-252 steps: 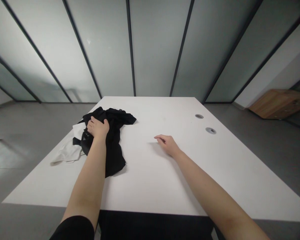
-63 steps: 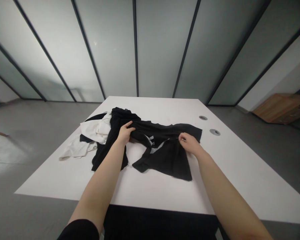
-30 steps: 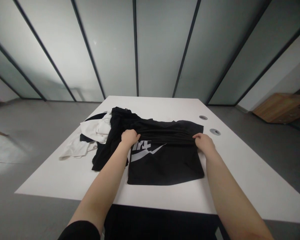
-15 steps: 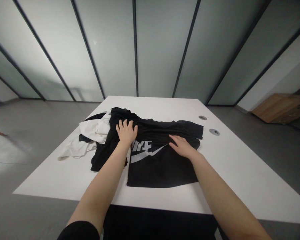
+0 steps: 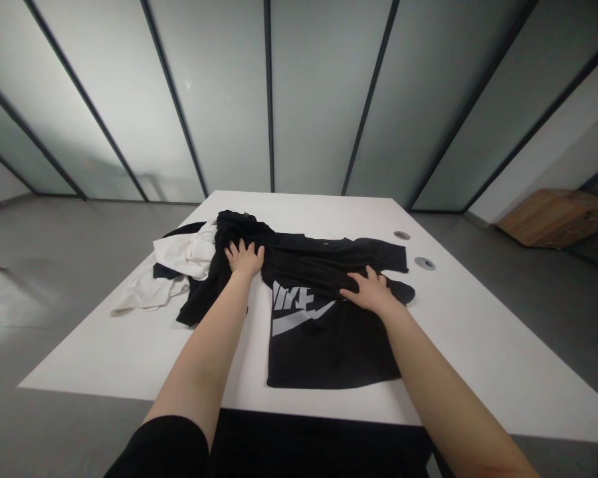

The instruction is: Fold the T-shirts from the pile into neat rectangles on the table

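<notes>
A black T-shirt with a white NIKE print lies spread on the white table, its lower part toward me and its upper part wrinkled. My right hand rests on it just right of the print, fingers spread. To the left, my left hand presses with spread fingers on a heap of black clothing, beside the shirt's far left corner. White garments lie crumpled against that heap on its left. Where the heap ends and the shirt begins under my left hand is hard to make out.
The white table has two round grommets, a nearer grommet and a farther grommet, at its right side. Frosted glass panels stand behind it. A wooden cabinet is on the floor at the right.
The printed shirt has shifted right and slightly toward me, with my right hand moving along on it. My left hand has moved a little left, and the heap has shifted slightly left.
</notes>
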The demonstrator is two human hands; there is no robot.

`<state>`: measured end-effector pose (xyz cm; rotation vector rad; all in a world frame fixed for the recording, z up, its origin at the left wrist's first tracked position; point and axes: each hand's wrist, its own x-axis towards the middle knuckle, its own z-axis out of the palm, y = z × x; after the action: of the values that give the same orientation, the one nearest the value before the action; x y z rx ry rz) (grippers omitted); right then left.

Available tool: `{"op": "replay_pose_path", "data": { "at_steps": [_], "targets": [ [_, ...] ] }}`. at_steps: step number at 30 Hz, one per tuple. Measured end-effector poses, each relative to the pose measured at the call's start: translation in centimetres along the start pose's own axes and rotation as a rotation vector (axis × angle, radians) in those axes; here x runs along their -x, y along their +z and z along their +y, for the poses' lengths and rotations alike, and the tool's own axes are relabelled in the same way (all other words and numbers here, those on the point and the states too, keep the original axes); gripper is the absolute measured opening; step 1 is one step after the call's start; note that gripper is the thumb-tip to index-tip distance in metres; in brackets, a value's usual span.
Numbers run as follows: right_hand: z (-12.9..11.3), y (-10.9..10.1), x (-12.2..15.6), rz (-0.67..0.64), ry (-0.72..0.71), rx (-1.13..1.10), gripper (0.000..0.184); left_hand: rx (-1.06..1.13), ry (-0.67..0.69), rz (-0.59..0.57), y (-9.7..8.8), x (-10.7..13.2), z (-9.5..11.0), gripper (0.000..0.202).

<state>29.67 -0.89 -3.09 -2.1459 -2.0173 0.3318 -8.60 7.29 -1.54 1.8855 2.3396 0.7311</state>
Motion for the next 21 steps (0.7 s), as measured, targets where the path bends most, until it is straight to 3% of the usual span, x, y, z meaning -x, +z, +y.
{"op": "replay_pose_path", "data": {
  "at_steps": [6, 9, 12, 14, 16, 18, 19, 21],
  "targets": [
    [-0.9, 0.0, 0.6, -0.142, -0.023, 0.041, 0.104, -0.041, 0.057, -0.054, 0.2, -0.7, -0.1, 0.054],
    [-1.6, 0.2, 1.2, -0.197, -0.103, 0.048, 0.109, -0.084, 0.148, -0.057, -0.1, -0.3, 0.3, 0.048],
    [-2.8, -0.6, 2.2, -0.22, -0.184, 0.05, 0.11, -0.063, 0.229, -0.148, -0.7, 0.5, 1.2, 0.035],
    [-3.6, -2.1, 2.8, -0.286, -0.224, 0.019, 0.102, -0.07, 0.21, -0.227, -1.2, 1.1, 2.0, 0.044],
    [-4.1, -4.0, 2.9, -0.455, -0.215, -0.061, 0.079, -0.114, 0.147, -0.306, -1.7, 1.4, 2.6, 0.058],
    [-4.0, -5.8, 2.4, -0.629, -0.167, -0.167, 0.059, -0.166, 0.11, -0.378, -2.1, 1.5, 2.9, 0.057],
    [-3.6, -6.5, 1.9, -0.65, -0.14, -0.217, 0.054, -0.181, 0.111, -0.396, -2.4, 1.4, 3.0, 0.052],
    [-2.1, -7.0, 0.7, -0.503, -0.104, -0.276, 0.05, -0.174, 0.151, -0.376, -2.8, 1.3, 2.8, 0.044]
  ]
}}
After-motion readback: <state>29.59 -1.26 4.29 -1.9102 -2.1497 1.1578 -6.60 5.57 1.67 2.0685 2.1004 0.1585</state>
